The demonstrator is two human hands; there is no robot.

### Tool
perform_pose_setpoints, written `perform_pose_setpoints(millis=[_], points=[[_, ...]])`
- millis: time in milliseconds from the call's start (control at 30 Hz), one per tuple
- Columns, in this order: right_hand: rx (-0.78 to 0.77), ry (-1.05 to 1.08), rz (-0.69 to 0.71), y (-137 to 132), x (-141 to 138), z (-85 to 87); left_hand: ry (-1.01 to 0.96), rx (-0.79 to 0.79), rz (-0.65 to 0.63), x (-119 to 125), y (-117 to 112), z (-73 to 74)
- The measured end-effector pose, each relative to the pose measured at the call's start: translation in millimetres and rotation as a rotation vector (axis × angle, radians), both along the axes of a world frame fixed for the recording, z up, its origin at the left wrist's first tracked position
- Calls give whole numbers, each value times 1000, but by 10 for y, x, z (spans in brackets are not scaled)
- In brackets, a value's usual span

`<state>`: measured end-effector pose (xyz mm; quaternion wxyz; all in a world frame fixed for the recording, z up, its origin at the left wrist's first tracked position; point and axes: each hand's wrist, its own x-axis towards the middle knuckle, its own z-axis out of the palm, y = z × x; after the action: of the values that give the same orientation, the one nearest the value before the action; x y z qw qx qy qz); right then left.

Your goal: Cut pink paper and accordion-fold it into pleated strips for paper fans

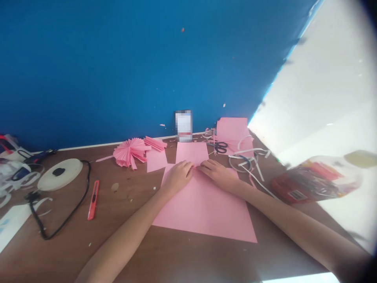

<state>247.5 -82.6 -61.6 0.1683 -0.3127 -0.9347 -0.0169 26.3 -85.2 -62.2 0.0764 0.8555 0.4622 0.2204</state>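
Observation:
A large sheet of pink paper point(203, 212) lies flat on the brown table in front of me. My left hand point(179, 175) rests at its far edge, fingers closed together on the paper. Close beside it, my right hand point(217, 173) has its fingers bent down onto the same edge. The two sets of fingertips nearly meet, and the bit of edge between them is partly hidden. Just beyond my hands lies a smaller pink piece of paper point(192, 151). A pleated pink paper rosette point(131, 152) sits to the left, with a pleated strip point(156, 143) near it.
Black-handled scissors point(220, 147), a tape roll point(241, 163) and white paper strips lie right of the sheet. A red box cutter point(93, 200), a black cable point(70, 216) and a white round object point(60, 175) are left. A plastic bag point(315, 179) stands right; a blue wall rises behind.

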Motion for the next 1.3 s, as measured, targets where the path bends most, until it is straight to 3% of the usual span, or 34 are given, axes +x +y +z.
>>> perform_pose_setpoints(millis=[300, 533, 833, 1300], points=[[-7, 89, -20, -3, 37, -26, 96, 208, 78, -4, -26, 64], [-39, 80, -45, 22, 35, -58, 88, 99, -4, -14, -18, 11], [-55, 19, -53, -4, 6, 3, 123, 138, 12, 10, -32, 37], [16, -120, -97, -37, -9, 25, 67, -1, 50, 36, -9, 41]])
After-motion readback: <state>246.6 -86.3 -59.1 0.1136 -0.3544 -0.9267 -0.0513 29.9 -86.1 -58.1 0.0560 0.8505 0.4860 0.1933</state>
